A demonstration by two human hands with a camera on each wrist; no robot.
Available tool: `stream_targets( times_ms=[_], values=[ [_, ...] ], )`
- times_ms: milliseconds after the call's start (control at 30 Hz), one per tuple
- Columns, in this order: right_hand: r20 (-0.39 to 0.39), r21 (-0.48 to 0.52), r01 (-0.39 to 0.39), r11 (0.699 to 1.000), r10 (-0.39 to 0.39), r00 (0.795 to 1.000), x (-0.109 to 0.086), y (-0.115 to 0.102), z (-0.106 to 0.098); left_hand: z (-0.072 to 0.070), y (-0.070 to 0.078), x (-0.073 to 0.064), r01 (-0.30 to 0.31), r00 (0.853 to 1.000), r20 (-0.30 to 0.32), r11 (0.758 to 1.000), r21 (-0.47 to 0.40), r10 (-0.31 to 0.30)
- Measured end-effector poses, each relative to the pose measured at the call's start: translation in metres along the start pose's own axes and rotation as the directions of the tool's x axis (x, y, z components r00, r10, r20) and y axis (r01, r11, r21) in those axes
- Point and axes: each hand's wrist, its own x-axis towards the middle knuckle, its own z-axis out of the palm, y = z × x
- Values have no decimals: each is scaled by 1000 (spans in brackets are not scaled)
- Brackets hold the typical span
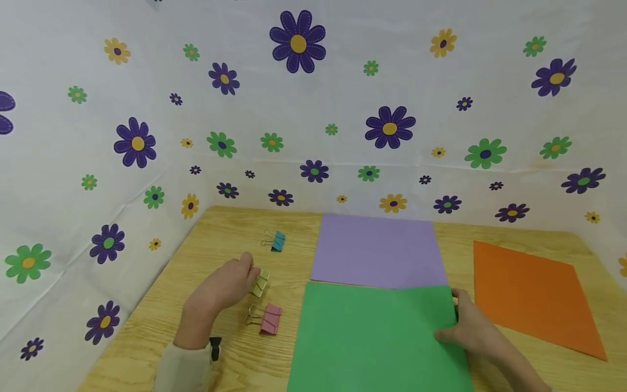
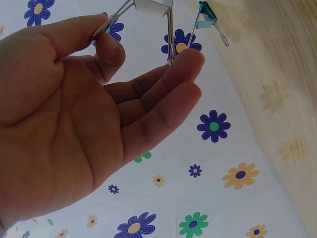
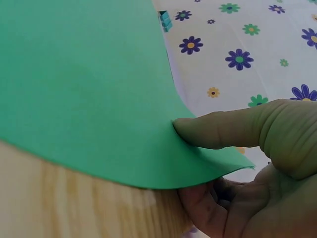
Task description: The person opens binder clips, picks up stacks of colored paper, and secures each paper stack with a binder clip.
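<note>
Our left hand (image 1: 222, 288) pinches the yellow clip (image 1: 260, 283) by a wire handle, just left of the green paper (image 1: 372, 337) on the counter (image 1: 230, 228). Our right hand (image 1: 470, 329) grips the paper's far right corner, thumb above, so the sheet's width separates clip and corner.

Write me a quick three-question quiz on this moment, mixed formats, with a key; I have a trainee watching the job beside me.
1. True or false: the right hand pinches the green sheet with its thumb on top.
2. Multiple choice: what colour is the clip that the left hand holds?
A) pink
B) yellow
C) teal
3. Fill in the blank: in the head view, the sheet farthest to the right is ____.

Key:
1. True.
2. B: it holds the yellow clip.
3. Orange: the orange sheet lies beyond the green one.
</note>
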Motion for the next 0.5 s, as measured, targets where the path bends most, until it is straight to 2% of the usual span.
stream_targets(
  times_ms=[133,233,333,500],
  values=[
    [30,-1,5,1000,-5,1000,1,3,-4,-2,1,0,14,1000,-2,1000,-4,-14],
    [63,49,34,998,-37,997,0,5,-7,-2,2,-1,9,1000,-1,1000,-11,-9],
    [106,98,72,993,-82,991,-3,8,-10,-3,3,-1,2,1000,1,1000,-20,-2],
    [180,124,88,988,-109,978,-1,12,-16,-3,4,-1,12,1000,14,1000,-15,-11]
  ],
)
